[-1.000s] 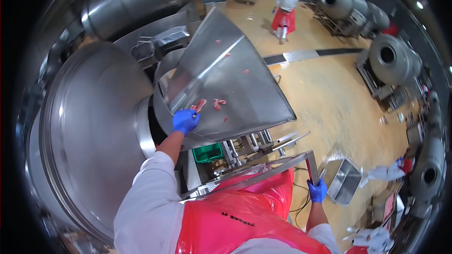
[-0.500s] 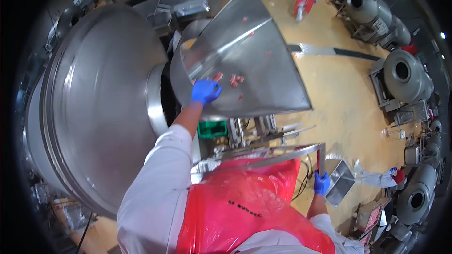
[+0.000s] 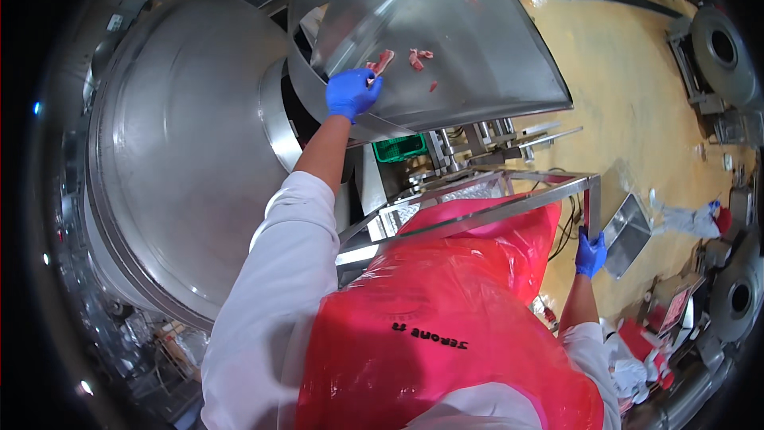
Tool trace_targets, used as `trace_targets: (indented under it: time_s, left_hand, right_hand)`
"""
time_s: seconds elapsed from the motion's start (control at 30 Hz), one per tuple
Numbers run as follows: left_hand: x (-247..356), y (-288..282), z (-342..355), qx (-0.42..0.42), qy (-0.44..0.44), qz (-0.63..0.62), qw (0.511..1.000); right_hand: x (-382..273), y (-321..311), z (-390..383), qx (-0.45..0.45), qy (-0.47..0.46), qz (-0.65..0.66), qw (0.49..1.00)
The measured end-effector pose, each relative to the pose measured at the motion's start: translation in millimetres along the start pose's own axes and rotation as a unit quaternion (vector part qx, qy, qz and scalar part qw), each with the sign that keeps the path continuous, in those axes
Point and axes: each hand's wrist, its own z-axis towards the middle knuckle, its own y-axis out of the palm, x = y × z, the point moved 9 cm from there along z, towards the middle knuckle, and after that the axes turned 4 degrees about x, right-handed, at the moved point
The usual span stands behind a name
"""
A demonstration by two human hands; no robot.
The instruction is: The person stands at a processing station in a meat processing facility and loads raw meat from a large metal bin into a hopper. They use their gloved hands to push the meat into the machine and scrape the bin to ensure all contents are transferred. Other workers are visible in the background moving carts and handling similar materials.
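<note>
My left hand [image 3: 352, 95], in a blue glove, reaches over the lower left side of a steel chute [image 3: 485, 56]. Its fingers are curled in on a strip of raw meat [image 3: 383, 60], which sticks out past the fingertips; the grip is partly hidden. Just right of it, another piece of meat [image 3: 419, 58] and a small scrap [image 3: 433, 86] lie on the chute's surface. Low on the right, my right hand [image 3: 590, 253], gloved in blue too, is wrapped round the upright of a metal rail frame [image 3: 509, 209].
A big steel tumbler drum [image 3: 183, 151] fills the left side, its collar [image 3: 278, 115] facing the chute's mouth. A green crate [image 3: 399, 148] sits below the chute. Toward the right are a steel bin [image 3: 627, 235], a co-worker [image 3: 691, 220] and more drums [image 3: 720, 46].
The view has tilted, so the chute sits higher and the rail farther right. My left hand is now closed at the meat strip. My right hand keeps its hold on the rail.
</note>
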Motion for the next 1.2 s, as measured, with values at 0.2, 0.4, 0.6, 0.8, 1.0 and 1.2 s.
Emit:
trace_targets:
  time_s: [0.2,0.4,0.6,0.8,1.0,1.2]
  left_hand:
    - [5.1,-1.9,1.9,-0.012,-0.019,0.004,1.000]
    - [6.3,-0.7,3.2,-0.001,-0.020,0.002,1.000]
    - [8.1,1.8,3.8,-0.006,-0.024,0.030,0.999]
    - [9.2,-0.3,2.7,-0.011,-0.025,0.042,0.999]
    - [0.2,4.1,1.3,-0.020,-0.033,0.063,0.997]
    - [10.6,-6.3,-0.8,0.013,-0.013,0.035,0.999]
  right_hand:
    - [6.5,2.1,0.3,-0.024,0.023,-0.004,0.999]
    - [6.8,-0.4,1.5,-0.002,0.002,-0.026,1.000]
    - [0.1,-1.2,3.0,-0.033,0.036,-0.031,0.998]
    - [1.2,-3.5,-0.3,-0.012,0.016,-0.016,1.000]
    - [4.6,-5.0,-1.5,0.003,0.001,-0.026,1.000]
    - [-7.8,-16.0,-3.9,0.015,0.011,-0.028,0.999]
